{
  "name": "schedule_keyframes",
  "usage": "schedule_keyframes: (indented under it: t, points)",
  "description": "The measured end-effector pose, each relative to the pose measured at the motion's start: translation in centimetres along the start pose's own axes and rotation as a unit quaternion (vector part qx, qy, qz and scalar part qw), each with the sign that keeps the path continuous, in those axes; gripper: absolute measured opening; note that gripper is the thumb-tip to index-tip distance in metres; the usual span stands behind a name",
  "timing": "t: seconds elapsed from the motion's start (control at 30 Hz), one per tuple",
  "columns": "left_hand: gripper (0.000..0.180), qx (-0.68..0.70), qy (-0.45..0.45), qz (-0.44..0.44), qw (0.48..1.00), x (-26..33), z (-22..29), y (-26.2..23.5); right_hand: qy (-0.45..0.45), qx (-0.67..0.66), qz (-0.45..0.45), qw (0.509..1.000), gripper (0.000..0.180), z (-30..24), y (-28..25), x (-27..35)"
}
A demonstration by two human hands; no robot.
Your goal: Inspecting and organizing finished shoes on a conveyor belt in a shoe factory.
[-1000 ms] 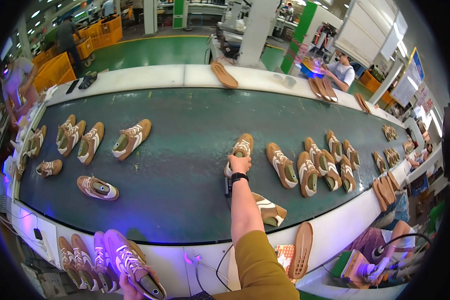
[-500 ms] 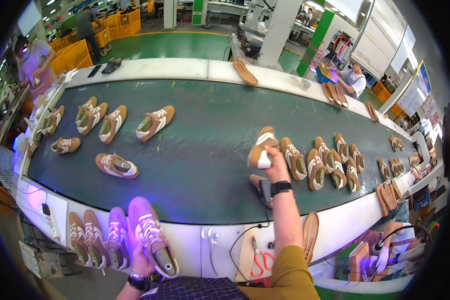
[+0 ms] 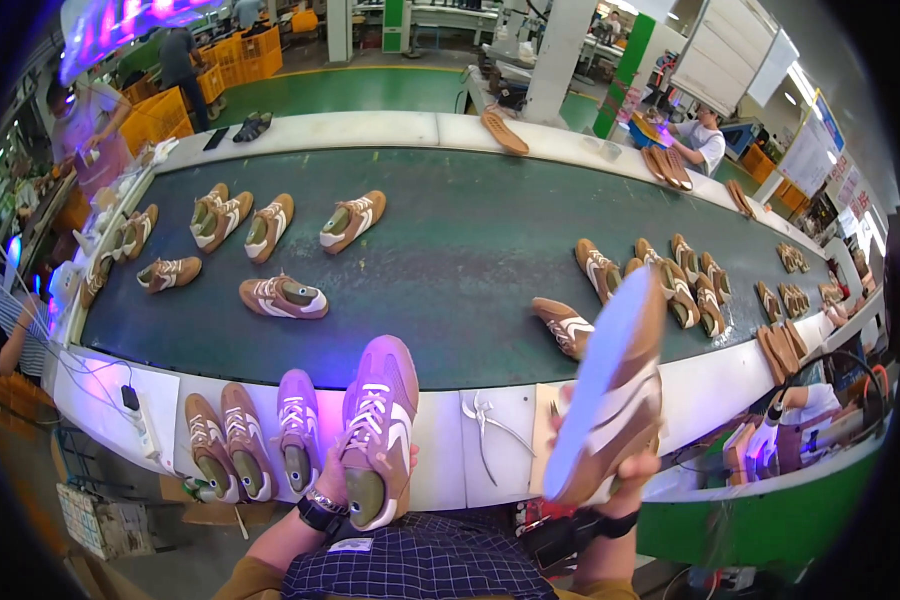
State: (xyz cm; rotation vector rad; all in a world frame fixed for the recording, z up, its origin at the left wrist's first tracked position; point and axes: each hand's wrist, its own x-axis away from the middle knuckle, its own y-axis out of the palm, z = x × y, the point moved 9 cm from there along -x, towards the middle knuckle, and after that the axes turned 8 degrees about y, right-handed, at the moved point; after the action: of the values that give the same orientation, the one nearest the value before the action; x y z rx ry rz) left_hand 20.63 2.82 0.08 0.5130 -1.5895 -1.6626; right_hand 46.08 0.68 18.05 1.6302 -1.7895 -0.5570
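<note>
Well, the person (image 3: pixel 292 542) is holding one shoe in each hand. The left hand (image 3: pixel 332 482) is wrapping around the back part of the left shoe (image 3: pixel 382 430). That shoe is pointing its toe away, its white laces are facing up, and purple light is shining on it. The right hand (image 3: pixel 632 478) is full too — it is gripping the low end of the right shoe (image 3: pixel 630 405). This one is leaning on its side in the air, so its pale sole (image 3: pixel 592 395) is facing left and one end is pointing up. Black bands (image 3: pixel 320 512) are circling both wrists, and a checked apron (image 3: pixel 410 560) is covering the person's front.

Pliers (image 3: pixel 488 425) are lying on the near ledge (image 3: pixel 440 440), between the two held shoes. Three shoes (image 3: pixel 247 440) are standing in a row just left of the left shoe. Past the ledge, a green belt (image 3: pixel 450 280) is holding many more shoes. One belt shoe (image 3: pixel 563 328) is lying just past the right shoe — partly hiding behind it. A left bunch (image 3: pixel 270 228) is sitting far to the left, and a right bunch (image 3: pixel 708 305) is sitting to the right. A loose sole (image 3: pixel 505 132) is resting on the far ledge (image 3: pixel 370 130).
</note>
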Motion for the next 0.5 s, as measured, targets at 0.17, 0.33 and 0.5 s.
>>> schedule_keyframes:
  t: [0.17, 0.33, 0.5]
  points:
    - [0.066, -0.006, -0.068, -0.013, 0.998, 2.6, -0.7, 0.2, 0.134, -0.003, -0.056, 0.989, 0.103, 12.1, -3.0, 1.7]
    - [0.061, -0.037, -0.084, 0.014, 0.996, 4.9, -0.1, -0.8, 0.162, 0.103, 0.000, 0.981, 0.103, 15.8, -1.6, 2.0]
    - [0.062, -0.130, -0.073, 0.045, 0.988, 6.7, 0.8, -0.8, 0.212, 0.088, -0.025, 0.973, 0.111, 17.7, -0.3, 1.7]
